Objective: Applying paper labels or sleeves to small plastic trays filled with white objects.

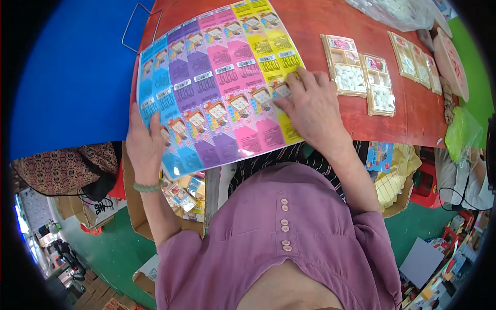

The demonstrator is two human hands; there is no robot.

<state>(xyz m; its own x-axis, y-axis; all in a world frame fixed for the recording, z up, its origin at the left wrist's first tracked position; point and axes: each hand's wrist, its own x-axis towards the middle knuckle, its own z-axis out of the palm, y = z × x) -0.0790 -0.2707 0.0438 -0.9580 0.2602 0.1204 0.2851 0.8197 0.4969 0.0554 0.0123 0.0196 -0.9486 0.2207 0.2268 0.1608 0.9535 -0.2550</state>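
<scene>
A large glossy printed sheet (206,82) lies tilted over the near edge of the red table. Its rows of repeated labels run in blue, purple, pink and yellow columns. My left hand (144,147) grips the sheet's left edge, thumb on top and the other fingers along the side. Over the right edge, on the yellow column, my right hand (315,111) has its fingers bent and the thumb tucked toward the index finger, closed on the sheet. Right of that hand lie two clear compartment boxes, one (350,77) beside the other (382,98), both holding small white pieces.
More clear boxes (413,62) lie farther right, near a pink oval tray (450,64). A plastic bag of white pieces (398,13) sits at the back. Left is a blue surface (72,77) with a wire stand (137,31). Below the table stands a cardboard box (137,212) of small packages.
</scene>
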